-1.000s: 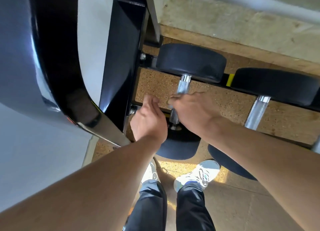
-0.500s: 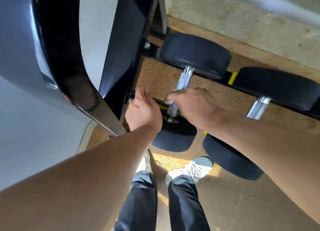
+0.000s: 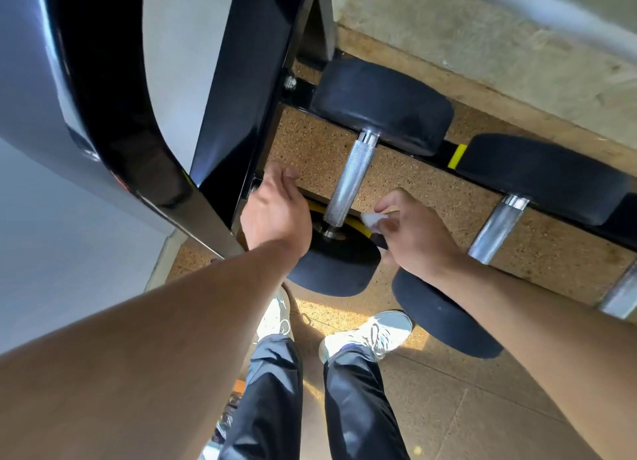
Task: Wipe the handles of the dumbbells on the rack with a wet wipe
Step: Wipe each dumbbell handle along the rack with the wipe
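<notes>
Rack point(image 3: 262, 91) holds black round-ended dumbbells; right hand point(image 3: 413, 234) pinches a white wipe point(image 3: 374, 219) at three o'clock of the ridged steel handle point(image 3: 350, 184); left hand point(image 3: 275, 215) loose.

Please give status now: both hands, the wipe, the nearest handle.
Right hand pinches wipe, off the handle. Left hand open, by the rack. Handle bare, nothing in the way.

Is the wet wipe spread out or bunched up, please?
Bunched up: the wet wipe shows only as a small white wad pinched in the right hand.
</notes>
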Action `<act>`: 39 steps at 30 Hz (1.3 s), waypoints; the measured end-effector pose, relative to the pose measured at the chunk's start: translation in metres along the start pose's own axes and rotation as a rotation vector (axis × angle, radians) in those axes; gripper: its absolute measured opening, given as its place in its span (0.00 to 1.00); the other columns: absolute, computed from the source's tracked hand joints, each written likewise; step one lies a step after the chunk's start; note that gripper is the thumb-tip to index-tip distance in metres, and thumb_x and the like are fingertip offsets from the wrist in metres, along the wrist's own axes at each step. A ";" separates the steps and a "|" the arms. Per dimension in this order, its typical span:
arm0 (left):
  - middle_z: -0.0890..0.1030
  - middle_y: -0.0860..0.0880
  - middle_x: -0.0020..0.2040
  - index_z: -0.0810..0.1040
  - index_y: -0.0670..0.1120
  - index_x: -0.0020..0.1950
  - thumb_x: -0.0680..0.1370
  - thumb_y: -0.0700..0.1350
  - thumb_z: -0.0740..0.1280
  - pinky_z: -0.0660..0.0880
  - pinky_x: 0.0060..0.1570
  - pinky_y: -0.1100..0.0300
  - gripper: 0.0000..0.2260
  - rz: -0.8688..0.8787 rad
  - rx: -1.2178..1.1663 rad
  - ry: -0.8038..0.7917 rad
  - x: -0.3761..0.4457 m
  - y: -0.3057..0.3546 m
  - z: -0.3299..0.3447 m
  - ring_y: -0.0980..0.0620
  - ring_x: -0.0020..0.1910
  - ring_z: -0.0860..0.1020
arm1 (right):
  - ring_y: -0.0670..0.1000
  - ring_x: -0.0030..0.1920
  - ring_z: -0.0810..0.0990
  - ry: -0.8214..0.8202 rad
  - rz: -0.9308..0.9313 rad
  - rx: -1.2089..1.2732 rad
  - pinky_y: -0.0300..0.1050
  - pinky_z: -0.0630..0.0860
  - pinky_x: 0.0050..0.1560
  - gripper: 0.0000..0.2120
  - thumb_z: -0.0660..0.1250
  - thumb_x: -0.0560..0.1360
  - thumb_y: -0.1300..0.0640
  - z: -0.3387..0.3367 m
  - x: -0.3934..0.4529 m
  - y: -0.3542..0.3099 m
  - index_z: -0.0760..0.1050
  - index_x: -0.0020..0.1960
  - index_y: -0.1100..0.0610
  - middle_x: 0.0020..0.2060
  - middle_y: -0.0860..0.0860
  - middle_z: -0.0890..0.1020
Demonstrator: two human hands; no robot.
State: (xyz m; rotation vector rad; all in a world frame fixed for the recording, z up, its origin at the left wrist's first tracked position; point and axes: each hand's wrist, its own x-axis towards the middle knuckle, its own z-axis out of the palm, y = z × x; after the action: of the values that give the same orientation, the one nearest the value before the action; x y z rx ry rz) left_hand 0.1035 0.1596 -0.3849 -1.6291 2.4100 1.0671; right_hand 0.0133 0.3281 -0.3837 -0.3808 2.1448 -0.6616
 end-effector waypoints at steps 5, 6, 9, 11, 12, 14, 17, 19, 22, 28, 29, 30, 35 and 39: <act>0.81 0.52 0.44 0.77 0.54 0.56 0.84 0.46 0.54 0.67 0.42 0.57 0.12 0.003 -0.001 0.008 0.000 0.002 -0.001 0.44 0.45 0.79 | 0.45 0.32 0.79 0.043 -0.027 0.049 0.42 0.69 0.30 0.06 0.73 0.76 0.46 0.035 -0.005 -0.024 0.86 0.48 0.46 0.37 0.42 0.85; 0.82 0.51 0.45 0.77 0.54 0.56 0.84 0.46 0.54 0.66 0.42 0.57 0.12 0.004 -0.002 0.009 0.000 0.002 0.000 0.43 0.46 0.79 | 0.44 0.32 0.77 0.036 -0.084 -0.037 0.42 0.68 0.31 0.06 0.71 0.77 0.46 0.036 -0.010 -0.027 0.85 0.49 0.44 0.37 0.41 0.85; 0.83 0.51 0.46 0.77 0.53 0.54 0.84 0.46 0.54 0.65 0.41 0.57 0.11 0.010 -0.001 0.006 0.000 0.001 0.001 0.44 0.43 0.78 | 0.41 0.32 0.74 0.021 -0.348 -0.290 0.42 0.75 0.40 0.09 0.66 0.80 0.52 0.021 -0.015 -0.038 0.82 0.56 0.42 0.37 0.39 0.83; 0.79 0.53 0.42 0.76 0.53 0.54 0.84 0.46 0.55 0.64 0.41 0.57 0.11 0.009 -0.001 0.004 0.000 0.000 0.001 0.48 0.40 0.74 | 0.41 0.25 0.72 0.196 -0.556 -0.340 0.41 0.76 0.31 0.12 0.66 0.80 0.58 0.009 -0.004 -0.049 0.82 0.60 0.46 0.33 0.41 0.82; 0.78 0.54 0.41 0.76 0.53 0.54 0.84 0.46 0.54 0.64 0.41 0.57 0.11 0.005 -0.004 0.004 0.000 -0.001 0.001 0.49 0.39 0.73 | 0.44 0.23 0.72 0.315 -0.628 -0.363 0.40 0.73 0.24 0.13 0.69 0.79 0.61 0.003 0.007 -0.053 0.82 0.61 0.49 0.30 0.45 0.82; 0.77 0.55 0.40 0.77 0.53 0.55 0.84 0.45 0.54 0.65 0.41 0.58 0.12 0.000 -0.002 0.002 0.001 -0.001 0.001 0.49 0.39 0.73 | 0.51 0.23 0.73 0.466 -0.630 -0.493 0.40 0.69 0.23 0.17 0.71 0.75 0.65 -0.005 0.029 -0.059 0.82 0.61 0.51 0.29 0.50 0.82; 0.77 0.54 0.40 0.76 0.53 0.55 0.84 0.45 0.54 0.64 0.41 0.58 0.11 0.002 0.008 0.004 0.002 -0.001 0.002 0.48 0.39 0.73 | 0.55 0.30 0.76 0.285 -0.500 -0.760 0.43 0.71 0.32 0.18 0.64 0.79 0.65 -0.003 0.039 -0.061 0.78 0.63 0.47 0.38 0.51 0.84; 0.77 0.53 0.40 0.77 0.52 0.55 0.84 0.46 0.55 0.64 0.40 0.57 0.11 0.008 0.018 0.007 0.002 -0.001 0.002 0.48 0.39 0.72 | 0.53 0.34 0.81 0.119 -0.563 -0.744 0.48 0.79 0.38 0.18 0.60 0.81 0.66 0.005 0.029 -0.055 0.78 0.61 0.47 0.43 0.50 0.86; 0.76 0.54 0.40 0.77 0.53 0.54 0.84 0.46 0.55 0.64 0.41 0.58 0.11 0.017 0.013 0.012 0.002 -0.003 0.003 0.49 0.39 0.72 | 0.44 0.35 0.81 -0.040 -0.601 -0.487 0.46 0.82 0.44 0.16 0.61 0.81 0.64 0.016 0.014 -0.041 0.81 0.57 0.47 0.45 0.44 0.87; 0.76 0.56 0.38 0.76 0.54 0.53 0.84 0.44 0.55 0.65 0.40 0.58 0.11 0.027 0.005 0.010 0.002 -0.003 0.003 0.50 0.38 0.72 | 0.43 0.28 0.82 -0.054 -0.152 0.104 0.41 0.76 0.28 0.12 0.60 0.83 0.59 0.002 -0.010 -0.020 0.82 0.54 0.49 0.38 0.40 0.84; 0.77 0.56 0.38 0.77 0.53 0.54 0.84 0.44 0.55 0.65 0.40 0.59 0.11 0.029 0.002 0.010 0.001 -0.003 0.003 0.50 0.37 0.73 | 0.47 0.28 0.83 0.105 -0.008 0.250 0.40 0.74 0.25 0.12 0.60 0.83 0.59 -0.002 -0.011 -0.019 0.81 0.53 0.47 0.43 0.45 0.85; 0.77 0.56 0.39 0.77 0.53 0.54 0.84 0.44 0.55 0.65 0.39 0.59 0.12 0.030 0.002 0.010 0.001 -0.003 0.003 0.50 0.37 0.73 | 0.48 0.29 0.84 0.277 0.159 0.421 0.38 0.72 0.24 0.12 0.60 0.83 0.60 -0.006 -0.006 -0.021 0.81 0.53 0.47 0.48 0.48 0.85; 0.76 0.56 0.38 0.78 0.53 0.54 0.84 0.44 0.55 0.67 0.38 0.59 0.12 0.038 0.011 0.012 0.002 -0.003 0.003 0.50 0.37 0.74 | 0.42 0.26 0.81 0.549 0.574 1.087 0.33 0.68 0.21 0.08 0.64 0.82 0.58 0.003 0.049 -0.066 0.79 0.59 0.56 0.46 0.53 0.84; 0.76 0.56 0.37 0.77 0.52 0.54 0.84 0.43 0.55 0.62 0.29 0.62 0.12 0.056 0.043 0.005 0.003 -0.002 0.003 0.56 0.32 0.71 | 0.54 0.48 0.85 0.672 0.356 0.618 0.50 0.83 0.44 0.08 0.63 0.81 0.59 0.027 0.053 -0.069 0.79 0.56 0.54 0.49 0.52 0.85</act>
State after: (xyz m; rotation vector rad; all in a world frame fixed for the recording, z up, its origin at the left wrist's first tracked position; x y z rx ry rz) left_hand 0.1033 0.1585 -0.3894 -1.5620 2.4782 1.0124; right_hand 0.0052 0.2371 -0.3913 0.6249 2.3619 -1.3078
